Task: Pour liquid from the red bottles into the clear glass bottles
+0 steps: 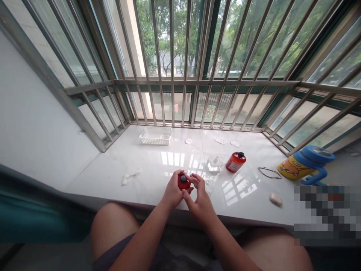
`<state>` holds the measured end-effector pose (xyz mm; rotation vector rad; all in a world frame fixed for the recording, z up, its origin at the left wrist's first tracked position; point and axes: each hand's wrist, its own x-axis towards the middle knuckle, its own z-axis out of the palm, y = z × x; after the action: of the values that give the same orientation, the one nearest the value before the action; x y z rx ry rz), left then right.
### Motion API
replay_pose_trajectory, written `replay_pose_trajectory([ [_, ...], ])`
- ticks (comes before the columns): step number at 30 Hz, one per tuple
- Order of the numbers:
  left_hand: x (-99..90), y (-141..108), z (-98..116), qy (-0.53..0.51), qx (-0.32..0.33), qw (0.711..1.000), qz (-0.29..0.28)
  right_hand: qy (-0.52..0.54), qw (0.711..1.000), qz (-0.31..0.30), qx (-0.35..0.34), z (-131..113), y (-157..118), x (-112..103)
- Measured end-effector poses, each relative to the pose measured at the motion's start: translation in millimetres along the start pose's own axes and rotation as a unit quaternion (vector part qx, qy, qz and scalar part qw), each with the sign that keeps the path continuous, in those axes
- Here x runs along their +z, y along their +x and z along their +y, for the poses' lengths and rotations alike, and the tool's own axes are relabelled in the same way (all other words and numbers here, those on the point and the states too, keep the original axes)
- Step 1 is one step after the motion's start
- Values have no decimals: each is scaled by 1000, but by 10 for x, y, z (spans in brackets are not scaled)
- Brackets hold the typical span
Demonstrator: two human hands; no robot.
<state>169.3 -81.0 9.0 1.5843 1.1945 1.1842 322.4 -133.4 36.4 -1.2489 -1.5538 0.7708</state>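
Note:
My left hand [173, 190] is wrapped around the left side of a small red bottle [184, 185] with a black cap, close to the front edge of the white ledge. My right hand [199, 194] grips the same bottle from the right, its thumb at the front and its fingertips by the bottle's right side. The palms hide part of the bottle. To the right of my hands stands a second red bottle [235, 162] with a black top and a pale label. Between them is a clear pump bottle [214, 164].
A white perforated basket [155, 136] sits near the barred window. A crumpled clear wrapper [130, 177] is at left. Rightward are a thin dark cord [269, 173], a pale soap-like block [275, 199] and a blue-and-yellow tumbler [299, 165]. Small pale pieces [220, 140] lie at the back.

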Motion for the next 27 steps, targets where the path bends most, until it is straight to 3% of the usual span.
replay_pose_trajectory([
  [4, -1, -14, 13, 12, 1, 1000, 4, 52, 998, 41, 15, 9, -54, 13],
  [9, 35, -21, 8, 10, 0, 1000, 12, 44, 999, 12, -1, 10, -92, 24],
  [14, -64, -37, -38, 92, 41, 995, -20, 33, 997, 73, 13, 18, -149, -65],
  [17, -407, -25, -121, 196, 101, 974, -44, 7, 996, 88, 22, 23, -255, -185],
  [19, -764, 15, -221, 276, 99, 956, -14, 3, 995, 94, 42, 43, -349, -274],
  [21, -1157, 79, -342, 372, 68, 925, 32, 7, 992, 99, 73, 82, -440, -352],
  [23, -1512, 154, -453, 477, 7, 877, 65, 9, 990, 104, 96, 136, -513, -409],
  [24, -1657, 188, -497, 517, -24, 853, 63, 8, 989, 106, 100, 163, -539, -428],
  [27, -1941, 270, -570, 549, -64, 831, 68, -2, 988, 112, 103, 226, -583, -458],
])
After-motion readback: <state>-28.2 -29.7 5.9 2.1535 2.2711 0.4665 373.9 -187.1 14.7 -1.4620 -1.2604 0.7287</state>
